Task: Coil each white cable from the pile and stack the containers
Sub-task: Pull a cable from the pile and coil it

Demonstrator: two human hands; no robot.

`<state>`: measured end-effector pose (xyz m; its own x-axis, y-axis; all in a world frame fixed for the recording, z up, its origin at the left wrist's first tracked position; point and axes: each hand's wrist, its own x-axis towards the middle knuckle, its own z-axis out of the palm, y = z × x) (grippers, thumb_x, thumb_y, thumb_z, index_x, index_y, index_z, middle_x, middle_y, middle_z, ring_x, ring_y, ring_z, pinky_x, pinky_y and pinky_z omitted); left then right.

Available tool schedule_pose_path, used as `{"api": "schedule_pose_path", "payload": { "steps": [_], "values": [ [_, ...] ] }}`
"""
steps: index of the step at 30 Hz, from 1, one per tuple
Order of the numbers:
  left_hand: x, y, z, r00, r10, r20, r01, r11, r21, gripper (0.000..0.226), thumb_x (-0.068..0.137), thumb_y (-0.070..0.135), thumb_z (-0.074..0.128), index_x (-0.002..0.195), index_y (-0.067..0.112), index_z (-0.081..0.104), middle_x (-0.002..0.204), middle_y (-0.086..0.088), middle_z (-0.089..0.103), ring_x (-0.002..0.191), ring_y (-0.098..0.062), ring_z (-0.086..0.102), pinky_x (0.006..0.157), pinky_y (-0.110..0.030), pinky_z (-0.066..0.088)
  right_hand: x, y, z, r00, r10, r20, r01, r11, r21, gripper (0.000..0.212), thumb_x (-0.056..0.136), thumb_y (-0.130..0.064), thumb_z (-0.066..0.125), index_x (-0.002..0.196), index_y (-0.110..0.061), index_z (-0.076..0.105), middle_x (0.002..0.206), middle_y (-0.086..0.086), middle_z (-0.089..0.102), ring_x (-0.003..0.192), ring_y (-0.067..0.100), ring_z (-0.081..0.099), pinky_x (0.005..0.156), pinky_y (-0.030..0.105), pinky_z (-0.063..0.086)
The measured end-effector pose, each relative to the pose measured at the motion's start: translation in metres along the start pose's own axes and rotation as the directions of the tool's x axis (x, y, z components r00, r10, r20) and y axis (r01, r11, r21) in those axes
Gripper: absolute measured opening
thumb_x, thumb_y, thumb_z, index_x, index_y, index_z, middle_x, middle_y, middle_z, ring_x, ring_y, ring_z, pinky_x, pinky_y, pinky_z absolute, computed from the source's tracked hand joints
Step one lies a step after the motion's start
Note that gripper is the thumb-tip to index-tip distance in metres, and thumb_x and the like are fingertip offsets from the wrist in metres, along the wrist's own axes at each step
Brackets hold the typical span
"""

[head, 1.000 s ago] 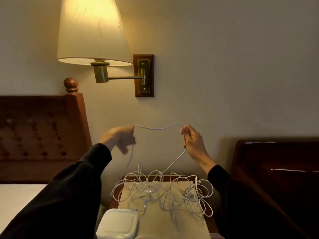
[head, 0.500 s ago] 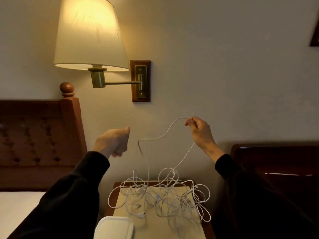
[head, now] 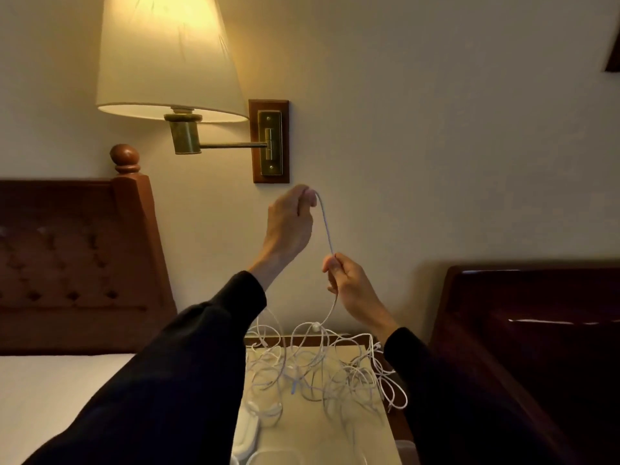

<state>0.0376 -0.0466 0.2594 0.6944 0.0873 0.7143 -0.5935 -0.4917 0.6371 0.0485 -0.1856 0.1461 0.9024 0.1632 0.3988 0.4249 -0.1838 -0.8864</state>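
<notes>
Here, the thin white cable (head: 326,226) ran taut between my two hands above the small wooden bedside table (head: 352,427). My left hand (head: 290,226) was raised highest, just below the wall lamp's mount, its fingertips closed together on the cable's upper end. My right hand (head: 349,283) sat lower and to the right, thumb and forefinger pinching the same cable further down its length, the other fingers curled in. From the right hand the cable dropped to the tangled pile of white cables (head: 322,370), which covered the far half of the tabletop and spilled in loops over its right edge. At the table's near left corner lay a white plastic container (head: 246,434), partly hidden by my left sleeve (head: 161,380); a clear rounded one (head: 273,458) showed at the near edge, cut off by the frame. Both sleeves were dark. Left of the table stood a reddish wooden headboard with a round knob (head: 77,263) over white bedding (head: 50,391). Right of it sat dark polished furniture (head: 536,330), which I could not identify. A cream-shaded brass wall lamp (head: 167,58) glowed above.
</notes>
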Motion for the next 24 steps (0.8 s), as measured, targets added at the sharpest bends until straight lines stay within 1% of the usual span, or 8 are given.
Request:
{"api": "schedule_pose_path", "payload": {
  "steps": [2, 6, 9, 12, 15, 18, 21, 24],
  "values": [
    [0.017, 0.01, -0.011, 0.992, 0.06, -0.114, -0.062, 0.998, -0.009, 0.027, 0.103, 0.017, 0.039, 0.087, 0.009, 0.06, 0.082, 0.0, 0.059, 0.069, 0.004, 0.049, 0.061, -0.004, 0.036, -0.018, 0.034, 0.02, 0.998, 0.067, 0.013, -0.066, 0.997, -0.03, 0.029, 0.105, -0.028, 0.039, 0.082, -0.017, 0.054, 0.066, -0.005, 0.046, 0.06, 0.008, 0.043, 0.061, 0.029, 0.041],
    [0.017, -0.014, -0.026, 0.987, 0.095, -0.127, -0.09, 0.995, 0.05, 0.025, 0.103, 0.018, 0.039, 0.09, 0.009, 0.058, 0.086, 0.001, 0.058, 0.071, 0.003, 0.048, 0.06, -0.004, 0.035, -0.025, 0.062, 0.034, 0.987, 0.156, 0.028, -0.155, 0.986, -0.055, 0.028, 0.105, -0.016, 0.039, 0.081, -0.012, 0.054, 0.069, 0.002, 0.053, 0.066, 0.019, 0.054, 0.065, 0.031, 0.047],
    [0.004, -0.062, -0.04, 0.996, 0.016, -0.091, -0.007, 0.995, 0.104, 0.022, 0.103, 0.019, 0.039, 0.09, 0.013, 0.055, 0.076, 0.005, 0.052, 0.064, 0.001, 0.046, 0.055, -0.015, 0.035, -0.004, 0.05, 0.011, 0.981, 0.186, -0.06, -0.184, 0.982, 0.043, 0.029, 0.102, -0.002, 0.041, 0.087, -0.01, 0.064, 0.075, 0.006, 0.062, 0.072, 0.018, 0.061, 0.07, 0.025, 0.054],
    [-0.007, -0.119, -0.059, 0.985, -0.175, 0.012, 0.163, 0.936, 0.311, 0.024, 0.103, 0.026, 0.038, 0.085, 0.02, 0.053, 0.067, 0.003, 0.05, 0.063, -0.019, 0.048, 0.056, -0.033, 0.034, 0.013, 0.025, -0.021, 0.967, 0.235, -0.093, -0.199, 0.935, 0.293, 0.037, 0.096, 0.01, 0.034, 0.085, -0.004, 0.066, 0.073, 0.009, 0.061, 0.069, 0.018, 0.06, 0.072, 0.027, 0.055],
    [-0.026, -0.153, -0.059, 0.951, -0.281, 0.129, 0.208, 0.891, 0.405, 0.031, 0.104, 0.03, 0.035, 0.077, 0.022, 0.048, 0.068, 0.0, 0.052, 0.066, -0.027, 0.051, 0.06, -0.035, 0.035, 0.017, -0.007, -0.039, 0.962, 0.268, 0.043, -0.247, 0.8, 0.546, 0.037, 0.089, -0.003, 0.033, 0.062, -0.009, 0.058, 0.057, 0.006, 0.035, 0.054, 0.019, 0.032, 0.051, 0.029, 0.034],
    [-0.044, -0.171, -0.052, 0.915, -0.367, 0.169, 0.268, 0.864, 0.426, 0.038, 0.103, 0.029, 0.037, 0.069, 0.022, 0.05, 0.071, -0.003, 0.059, 0.073, -0.03, 0.057, 0.063, -0.036, 0.041, 0.015, -0.025, -0.048, 0.944, 0.254, 0.21, -0.325, 0.824, 0.465, 0.04, 0.097, -0.023, 0.032, 0.059, -0.016, 0.042, 0.055, 0.0, 0.016, 0.051, 0.015, 0.014, 0.049, 0.031, 0.015],
    [-0.056, -0.176, -0.042, 0.862, -0.43, 0.267, 0.286, 0.849, 0.445, 0.037, 0.102, 0.022, 0.042, 0.071, 0.018, 0.062, 0.081, -0.004, 0.065, 0.081, -0.028, 0.061, 0.07, -0.035, 0.042, 0.008, -0.037, -0.055, 0.934, 0.242, 0.261, -0.342, 0.814, 0.469, 0.039, 0.106, -0.026, 0.032, 0.069, -0.017, 0.042, 0.055, -0.004, 0.018, 0.049, 0.012, 0.016, 0.048, 0.026, 0.02],
    [-0.068, -0.169, -0.029, 0.852, -0.372, 0.369, 0.229, 0.898, 0.377, 0.026, 0.102, 0.021, 0.043, 0.097, 0.018, 0.068, 0.088, 0.004, 0.063, 0.082, -0.014, 0.057, 0.07, -0.026, 0.039, 0.005, -0.039, -0.063, 0.938, 0.256, 0.235, -0.348, 0.702, 0.622, 0.032, 0.105, -0.024, 0.036, 0.077, -0.014, 0.049, 0.057, -0.004, 0.03, 0.048, 0.009, 0.029, 0.048, 0.021, 0.033]
  ]
}}
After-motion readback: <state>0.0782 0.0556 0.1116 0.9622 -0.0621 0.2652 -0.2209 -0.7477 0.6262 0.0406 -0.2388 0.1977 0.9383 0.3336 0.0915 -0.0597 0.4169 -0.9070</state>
